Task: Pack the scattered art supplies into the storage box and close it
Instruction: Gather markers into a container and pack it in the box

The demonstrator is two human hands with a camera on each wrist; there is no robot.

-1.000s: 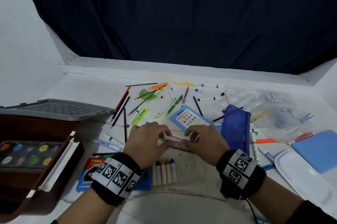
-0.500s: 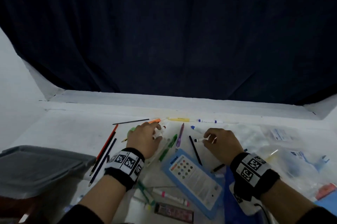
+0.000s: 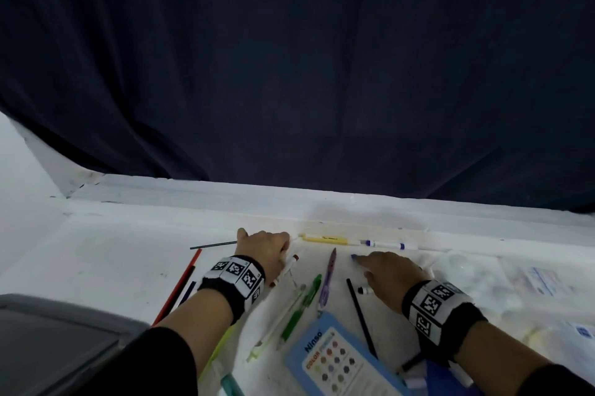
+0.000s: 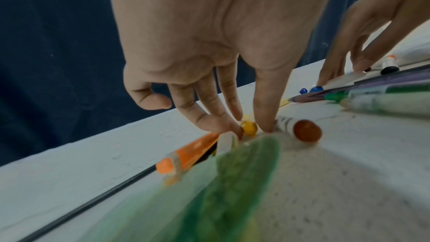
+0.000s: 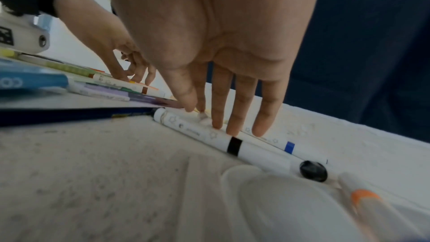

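My left hand reaches to the far side of the table. In the left wrist view its thumb and fingertips pinch a yellow-capped marker, between an orange highlighter and a brown-capped marker. My right hand lies flat with straight fingers, which press on a black-banded white marker beside a blue-banded marker. Only the grey lid of the storage box shows, at the lower left.
Between the hands lie a purple pen, a green pen and a black pencil. A yellow marker lies by the back ledge. A blue colour-pencil case is nearer me, red pencils at left, plastic bags at right.
Both hands have left the crayons near me and moved out to the far markers. The head view has tilted up, so the open box and paint tray have dropped out of sight.
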